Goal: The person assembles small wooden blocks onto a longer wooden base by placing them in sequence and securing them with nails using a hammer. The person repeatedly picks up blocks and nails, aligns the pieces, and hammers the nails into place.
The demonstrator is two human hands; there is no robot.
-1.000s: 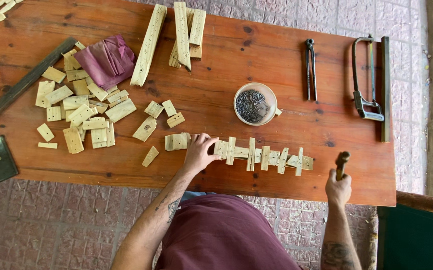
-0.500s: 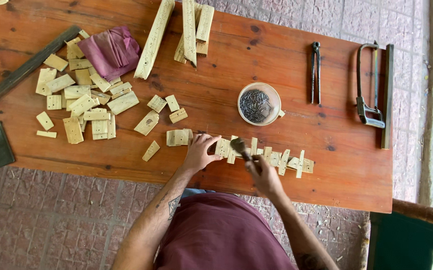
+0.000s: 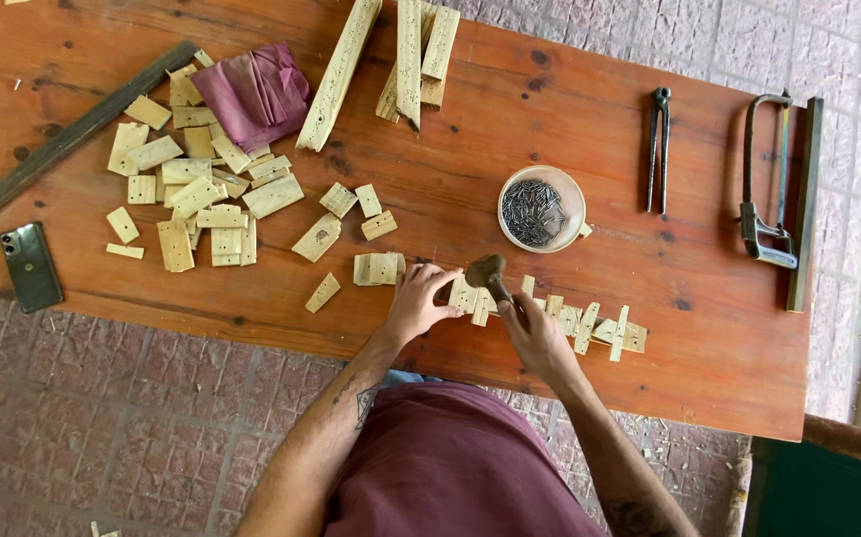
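Note:
A chain of small pale wooden pieces lies along the near edge of the reddish wooden table. My left hand presses down on the chain's left end, fingers spread. My right hand grips a hammer by its handle, its dark head over the chain's left end close to my left fingertips. A white bowl of nails stands just behind the chain.
A pile of small wood blocks and a purple cloth lie at the left, long wood strips at the back. Pincers and a hacksaw rest at the right. A phone and a dark bar lie far left.
My right hand came in from the table's right edge with the hammer and now holds its head over the chain's left end. My left hand stays on the pieces.

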